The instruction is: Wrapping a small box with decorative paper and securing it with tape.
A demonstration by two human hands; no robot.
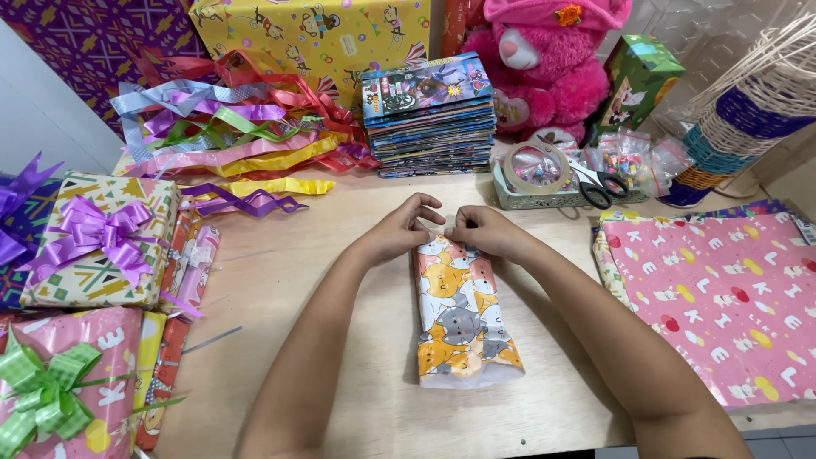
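Note:
A long parcel wrapped in cat-patterned paper (461, 319) lies on the wooden table (280, 280), its length running away from me. My left hand (399, 228) and my right hand (484, 231) meet at its far end. The fingertips of both pinch the paper fold there, close together. The near end of the parcel shows a white folded flap.
Wrapped gifts with bows (89, 242) stand at the left, loose ribbons (229, 144) behind them. At the back are a stack of booklets (429, 115), a pink plush bear (544, 64), a tape roll (537, 168) and scissors (599, 183) in a tray. Pink wrapping paper sheets (722, 297) lie on the right.

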